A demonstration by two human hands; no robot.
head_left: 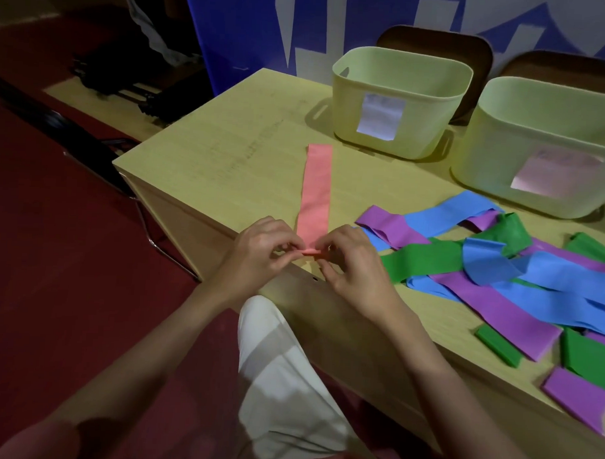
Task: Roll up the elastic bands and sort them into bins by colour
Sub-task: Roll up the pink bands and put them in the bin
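Note:
A pink elastic band (pixel 315 188) lies flat and straight on the wooden table (pixel 228 151), running away from me. Its near end is curled into a small roll at the table's front edge. My left hand (pixel 259 252) pinches the left side of that roll, and my right hand (pixel 351 262) pinches the right side. A loose pile of blue, purple and green bands (pixel 498 270) spreads over the table to the right of my hands. Two pale green bins stand at the back: one with a white label (pixel 398 98), one with a pink label (pixel 551 145).
Two brown chair backs (pixel 434 41) stand behind the bins, in front of a blue and white banner. The table's left corner and front edge drop off to a dark red floor. My leg in white trousers is below the table edge.

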